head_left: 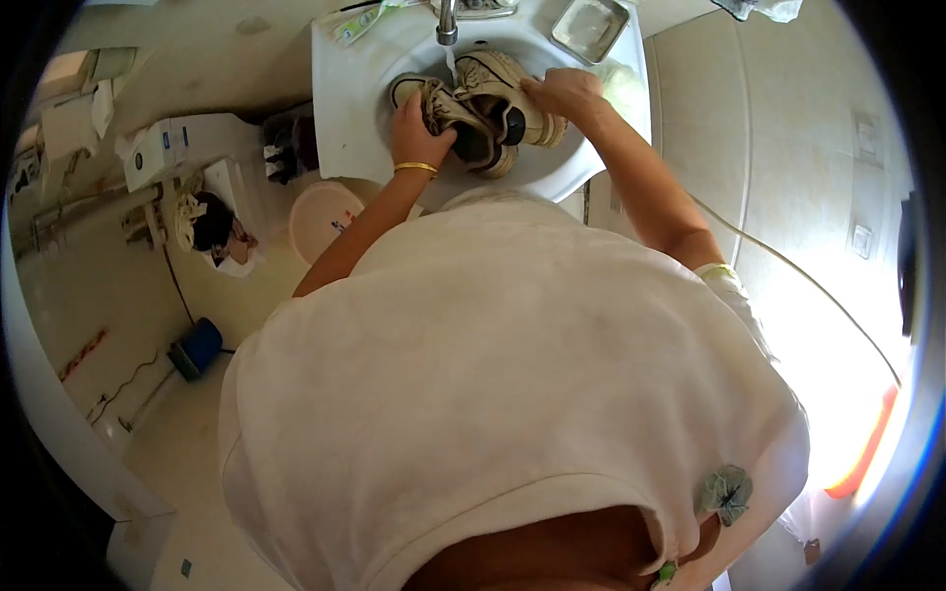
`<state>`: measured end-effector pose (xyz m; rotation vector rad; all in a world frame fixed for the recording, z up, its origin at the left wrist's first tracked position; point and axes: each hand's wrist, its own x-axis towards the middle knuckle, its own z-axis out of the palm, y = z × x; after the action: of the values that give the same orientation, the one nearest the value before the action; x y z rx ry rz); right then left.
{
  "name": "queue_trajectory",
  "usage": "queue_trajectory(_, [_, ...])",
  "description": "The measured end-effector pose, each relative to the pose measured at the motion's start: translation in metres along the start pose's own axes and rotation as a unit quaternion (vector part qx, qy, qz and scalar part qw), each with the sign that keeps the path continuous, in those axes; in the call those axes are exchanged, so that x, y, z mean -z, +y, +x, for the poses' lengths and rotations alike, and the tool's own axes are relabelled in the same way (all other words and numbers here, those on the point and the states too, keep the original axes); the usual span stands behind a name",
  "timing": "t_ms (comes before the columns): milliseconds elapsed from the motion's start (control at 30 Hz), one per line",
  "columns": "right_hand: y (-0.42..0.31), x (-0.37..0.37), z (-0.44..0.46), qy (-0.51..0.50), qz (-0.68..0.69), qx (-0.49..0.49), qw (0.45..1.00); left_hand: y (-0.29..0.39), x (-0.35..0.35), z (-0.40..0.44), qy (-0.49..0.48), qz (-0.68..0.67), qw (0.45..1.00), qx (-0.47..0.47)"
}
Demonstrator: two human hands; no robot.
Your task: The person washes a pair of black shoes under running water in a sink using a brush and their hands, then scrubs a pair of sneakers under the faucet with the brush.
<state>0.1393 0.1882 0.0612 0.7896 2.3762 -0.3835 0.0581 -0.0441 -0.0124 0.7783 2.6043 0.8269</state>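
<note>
Two light-coloured shoes with dark trim are held in a white sink (pixel 343 133), under the metal faucet (pixel 447 24), from which water runs. My left hand (pixel 418 138), with a yellow bracelet at the wrist, grips the left shoe (pixel 476 138) by its side. My right hand (pixel 565 95) is closed on the heel side of the right shoe (pixel 496 77). The two shoes touch each other, and their openings face toward me. The fingertips of my right hand are partly hidden.
On the sink's back right corner lies a metal soap dish (pixel 589 30), and a tube (pixel 357 26) rests at the back left. A pink basin (pixel 323 219) stands below left. A hose (pixel 788 264) runs down on the right.
</note>
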Motion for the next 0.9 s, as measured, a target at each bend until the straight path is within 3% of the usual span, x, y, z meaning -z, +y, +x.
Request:
queue_trajectory(67, [-0.004,0.016,-0.016,0.02,-0.093,0.038,0.995,-0.001,0.003,0.003,-0.019,0.03,0.999,-0.009])
queue_trajectory(167, [0.001,0.021,-0.031,0.126,-0.14,0.064,0.98,0.014,0.007,0.009,-0.029,0.054,0.998,-0.011])
queue_trajectory(300, [-0.002,0.058,-0.074,0.105,-0.184,0.028,0.977,0.019,-0.001,0.019,-0.013,0.007,0.999,-0.039])
queue_trajectory(433, [0.006,0.065,-0.102,0.159,-0.134,0.043,0.977,0.022,0.0,0.025,-0.02,-0.051,0.998,-0.029])
queue_trajectory(533, [0.008,0.064,-0.12,0.18,-0.035,0.072,0.98,0.016,-0.004,0.029,0.027,-0.114,0.991,-0.06])
queue_trajectory(633, [0.015,0.034,-0.104,0.181,0.084,0.108,0.974,0.012,0.003,0.029,0.08,-0.2,0.976,-0.041])
queue_trajectory(733, [0.01,0.006,-0.092,0.128,0.148,0.061,0.979,0.0,0.012,0.032,0.117,-0.285,0.951,-0.006])
queue_trajectory(767, [0.008,0.0,-0.092,0.102,0.177,0.054,0.978,-0.01,0.008,0.035,0.143,-0.377,0.915,-0.001])
queue_trajectory(800, [0.011,-0.01,-0.085,0.103,0.226,0.056,0.967,-0.014,0.013,0.037,0.124,-0.484,0.864,0.066])
queue_trajectory(867, [0.019,-0.03,-0.071,0.103,0.323,0.059,0.939,-0.018,0.025,0.04,0.078,-0.669,0.712,0.197])
queue_trajectory(900, [0.016,-0.026,-0.075,0.099,0.361,0.056,0.926,-0.009,0.038,0.041,0.067,-0.661,0.689,0.288])
